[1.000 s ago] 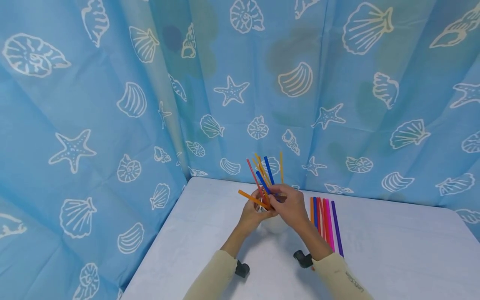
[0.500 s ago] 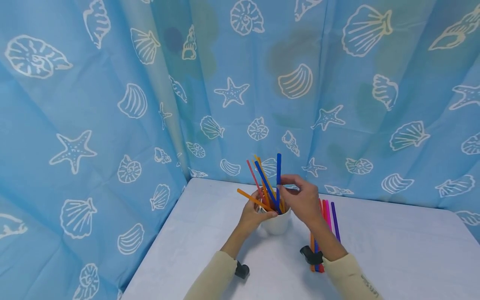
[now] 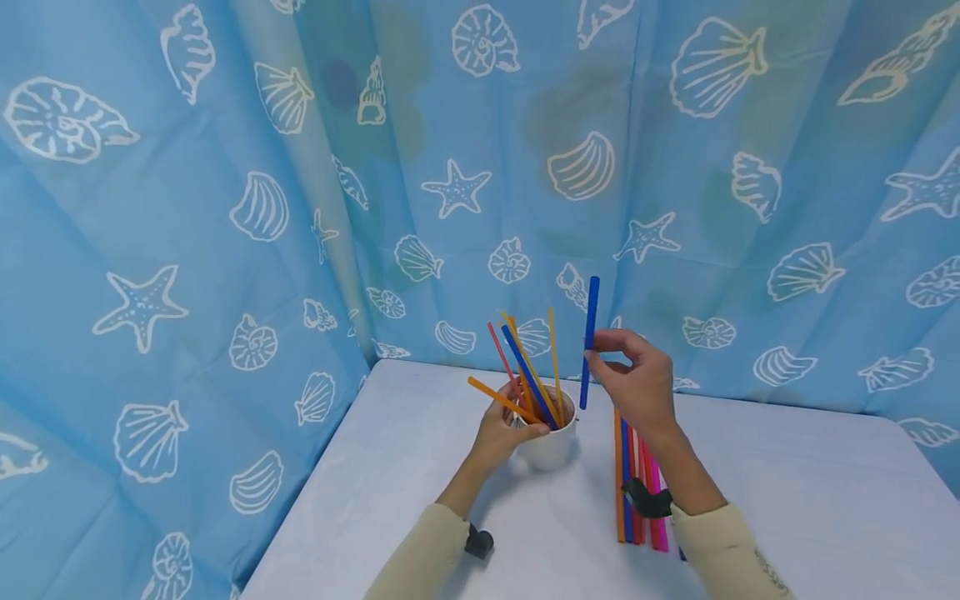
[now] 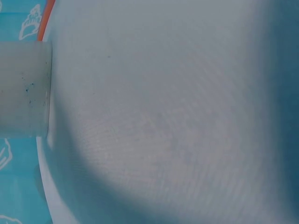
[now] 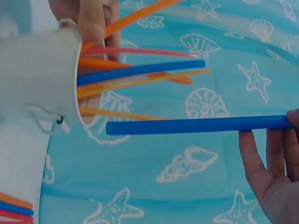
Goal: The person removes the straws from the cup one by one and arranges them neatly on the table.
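Observation:
A white cup [image 3: 547, 448] stands on the table with several orange, yellow, red and blue sticks in it. My left hand [image 3: 501, 435] grips the cup's left rim, its thumb at the front; the right wrist view shows those fingers [image 5: 93, 23] at the rim. Between thumb and fingertips my right hand [image 3: 637, 379] pinches a blue stick [image 3: 591, 333], held nearly upright in the air to the right of the cup. In the right wrist view the blue stick [image 5: 187, 125] is outside the cup, its lower end near the rim. The left wrist view has only the cup's side [image 4: 23, 88].
A row of orange, blue, red, pink and purple sticks [image 3: 621, 483] lies on the white table [image 3: 810, 492] below my right forearm, partly hidden by it. A blue shell-patterned curtain [image 3: 465, 117] hangs behind the table and along its left side.
My right hand has lifted a blue stick out of the cup and moved it right and up. The left hand has stayed at the cup.

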Available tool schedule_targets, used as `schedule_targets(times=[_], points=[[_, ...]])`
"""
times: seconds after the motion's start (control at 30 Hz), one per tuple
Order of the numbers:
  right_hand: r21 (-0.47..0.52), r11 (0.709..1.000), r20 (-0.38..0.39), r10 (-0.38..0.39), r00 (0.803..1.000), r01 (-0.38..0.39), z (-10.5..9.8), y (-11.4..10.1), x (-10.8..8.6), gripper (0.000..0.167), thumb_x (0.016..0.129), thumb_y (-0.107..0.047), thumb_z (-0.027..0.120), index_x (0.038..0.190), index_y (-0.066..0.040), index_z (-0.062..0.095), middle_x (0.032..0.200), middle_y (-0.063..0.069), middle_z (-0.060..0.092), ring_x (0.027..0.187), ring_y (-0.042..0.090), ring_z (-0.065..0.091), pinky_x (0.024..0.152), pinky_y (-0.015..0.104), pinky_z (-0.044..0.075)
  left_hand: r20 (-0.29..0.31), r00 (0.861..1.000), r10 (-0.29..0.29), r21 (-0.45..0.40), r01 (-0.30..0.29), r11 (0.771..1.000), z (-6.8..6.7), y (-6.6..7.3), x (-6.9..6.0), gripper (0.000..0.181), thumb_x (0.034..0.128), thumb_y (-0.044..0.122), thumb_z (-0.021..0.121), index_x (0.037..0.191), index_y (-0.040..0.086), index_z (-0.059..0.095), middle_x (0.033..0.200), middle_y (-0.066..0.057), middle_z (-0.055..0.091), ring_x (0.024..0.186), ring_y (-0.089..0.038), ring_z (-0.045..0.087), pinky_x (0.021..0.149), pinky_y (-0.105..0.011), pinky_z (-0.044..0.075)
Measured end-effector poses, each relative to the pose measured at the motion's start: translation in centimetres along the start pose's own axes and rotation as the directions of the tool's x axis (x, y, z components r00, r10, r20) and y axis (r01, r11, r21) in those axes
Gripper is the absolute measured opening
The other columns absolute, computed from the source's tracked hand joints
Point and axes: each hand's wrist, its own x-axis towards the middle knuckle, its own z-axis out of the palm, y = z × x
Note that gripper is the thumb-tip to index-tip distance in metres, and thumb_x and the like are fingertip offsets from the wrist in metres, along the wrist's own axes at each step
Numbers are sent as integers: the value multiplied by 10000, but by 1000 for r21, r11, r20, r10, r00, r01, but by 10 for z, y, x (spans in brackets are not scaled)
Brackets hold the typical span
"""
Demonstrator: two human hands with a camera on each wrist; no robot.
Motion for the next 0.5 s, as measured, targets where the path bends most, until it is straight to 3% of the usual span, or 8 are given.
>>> schedule_targets(times=[0.3, 0.5], points=[[-19, 1000, -37, 20, 999, -21, -25, 6, 5, 249, 906, -170, 710, 1147, -114, 689, 1089, 11, 698, 1010, 84, 627, 798, 161, 522, 34, 998, 58, -32, -57, 998, -4, -1, 2, 773, 801, 223, 822, 1449, 320, 412, 1472, 110, 428, 1409, -138, 328, 1154, -402, 249], [-75, 992, -52, 93, 994, -97, -49, 23, -4, 269, 915, -195, 699, 1167, -103, 678, 1095, 53, 691, 983, 9, 599, 774, 115, 501, 35, 997, 61, -33, -60, 998, -2, -2, 1, 770, 806, 229, 817, 1456, 286, 409, 1495, 51, 416, 1417, -184, 322, 1147, -449, 255]])
